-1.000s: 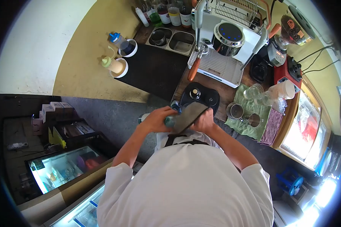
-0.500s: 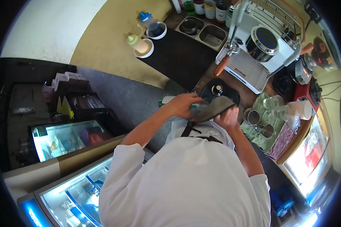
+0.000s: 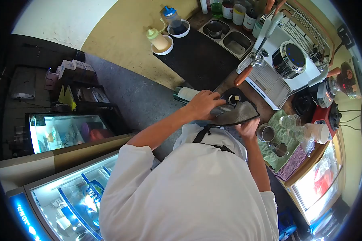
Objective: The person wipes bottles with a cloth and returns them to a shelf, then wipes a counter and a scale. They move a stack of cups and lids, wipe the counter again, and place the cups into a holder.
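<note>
Fingers of the left hand [image 3: 205,105] are wrapped around a bottle [image 3: 187,94], held sideways (apparently for steadiness) near the front edge of the counter [image 3: 228,82]. A grey cloth [image 3: 239,114] is gripped by the right hand [image 3: 248,127].

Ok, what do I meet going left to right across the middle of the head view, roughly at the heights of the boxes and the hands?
Cardboard boxes → left hand → grey cloth → pale-lidded jar. The right hand is left out because it overlaps the cloth.
</note>
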`<state>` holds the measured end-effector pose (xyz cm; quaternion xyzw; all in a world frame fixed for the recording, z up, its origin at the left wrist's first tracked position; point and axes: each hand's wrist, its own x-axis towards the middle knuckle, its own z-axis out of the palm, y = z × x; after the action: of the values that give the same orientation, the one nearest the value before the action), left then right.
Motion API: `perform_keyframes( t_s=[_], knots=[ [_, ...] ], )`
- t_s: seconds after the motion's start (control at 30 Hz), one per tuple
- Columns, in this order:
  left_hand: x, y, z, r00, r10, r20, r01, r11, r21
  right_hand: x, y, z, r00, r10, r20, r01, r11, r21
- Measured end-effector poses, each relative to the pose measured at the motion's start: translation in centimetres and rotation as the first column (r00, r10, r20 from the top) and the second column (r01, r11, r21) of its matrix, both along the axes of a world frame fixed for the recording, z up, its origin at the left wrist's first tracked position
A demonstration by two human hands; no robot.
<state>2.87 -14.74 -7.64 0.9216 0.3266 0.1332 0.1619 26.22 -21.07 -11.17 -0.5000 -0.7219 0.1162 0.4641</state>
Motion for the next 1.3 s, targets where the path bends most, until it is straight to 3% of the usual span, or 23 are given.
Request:
perform_keyframes(
  t_s=[0.1, 0.2, 0.23, 0.33, 0.43, 0.53, 0.57, 0.6, 0.67, 0.8, 0.83, 0.93, 1.0, 1.03, 1.1, 1.2, 1.23, 1.3],
  knots=[
    [0.5, -0.3, 0.1, 0.993, 0.116, -0.024, -0.115, 0.991, 0.065, -0.9, 0.3, -0.6, 0.981, -0.19, -0.028, 0.165, 0.91, -0.381],
    [0.7, -0.2, 0.7, 0.98, 0.179, -0.09, -0.164, 0.975, 0.151, -1.1, 1.4, -2.6, 0.945, -0.247, 0.216, 0.327, 0.769, -0.55],
    [0.6, 0.1, 0.8, 0.979, 0.185, -0.086, -0.169, 0.971, 0.171, -1.3, 1.6, -3.0, 0.948, -0.259, 0.185, 0.317, 0.821, -0.475],
    [0.3, 1.3, 1.3, 0.981, 0.187, -0.047, -0.174, 0.963, 0.205, -1.9, 2.2, -0.9, 0.911, -0.333, -0.245, 0.119, 0.779, -0.615],
    [-0.2, 2.7, 2.5, 0.985, 0.17, 0.028, -0.172, 0.971, 0.164, -2.8, 3.5, -0.9, 0.69, -0.126, -0.713, -0.124, 0.95, -0.288],
    [-0.2, 3.5, 4.1, 0.977, 0.193, 0.086, -0.199, 0.978, 0.067, -3.4, 4.6, 0.4, 0.653, 0.035, -0.756, -0.115, 0.992, -0.054],
    [-0.3, 3.6, 4.8, 0.972, 0.212, 0.102, -0.217, 0.975, 0.045, -3.4, 5.1, 1.3, 0.67, 0.037, -0.741, -0.096, 0.995, -0.037],
    [-0.4, 3.8, 5.5, 0.966, 0.228, 0.118, -0.232, 0.972, 0.02, -4.1, 5.3, 1.6, 0.548, -0.022, -0.836, -0.056, 0.996, -0.063],
    [-0.6, 4.8, 6.8, 0.955, 0.231, 0.186, -0.231, 0.973, -0.025, -3.2, 5.8, -2.1, 0.614, -0.177, -0.769, 0.126, 0.984, -0.126],
    [-1.6, 7.2, 8.5, 0.937, 0.198, 0.287, -0.187, 0.98, -0.064, -4.3, 7.2, 5.0, 0.458, -0.182, -0.87, -0.131, 0.954, -0.269],
    [-1.5, 7.7, 8.9, 0.948, 0.151, 0.281, -0.145, 0.989, -0.041, -4.9, 7.4, 5.6, 0.466, -0.16, -0.87, -0.168, 0.95, -0.265],
    [-0.4, 9.0, 9.8, 0.959, 0.125, 0.254, -0.13, 0.992, 0.0, -6.1, 9.6, 5.6, 0.654, -0.067, -0.754, -0.176, 0.955, -0.238],
    [-0.2, 10.1, 10.3, 0.961, 0.143, 0.238, -0.142, 0.99, -0.024, -6.3, 10.5, 4.6, 0.605, -0.079, -0.792, -0.205, 0.946, -0.25],
    [0.0, 10.6, 10.0, 0.964, 0.156, 0.217, -0.151, 0.988, -0.039, -6.5, 10.3, 4.0, 0.457, -0.126, -0.881, -0.252, 0.931, -0.263],
    [0.3, 11.4, 10.1, 0.971, 0.149, 0.189, -0.144, 0.989, -0.04, -6.1, 9.8, 3.7, -0.15, -0.221, -0.964, -0.457, 0.88, -0.13],
    [0.3, 12.3, 9.1, 0.98, 0.11, 0.166, -0.104, 0.994, -0.043, -5.8, 9.3, 1.8, 0.099, -0.305, -0.947, -0.474, 0.823, -0.315],
    [0.5, 12.4, 9.1, 0.983, 0.097, 0.157, -0.093, 0.995, -0.034, -6.0, 9.5, 1.9, 0.435, -0.316, -0.843, -0.33, 0.815, -0.476],
    [0.5, 12.6, 9.4, 0.987, 0.079, 0.137, -0.079, 0.997, -0.003, -7.1, 10.8, 3.0, 0.177, -0.244, -0.954, -0.341, 0.894, -0.292]
  ],
)
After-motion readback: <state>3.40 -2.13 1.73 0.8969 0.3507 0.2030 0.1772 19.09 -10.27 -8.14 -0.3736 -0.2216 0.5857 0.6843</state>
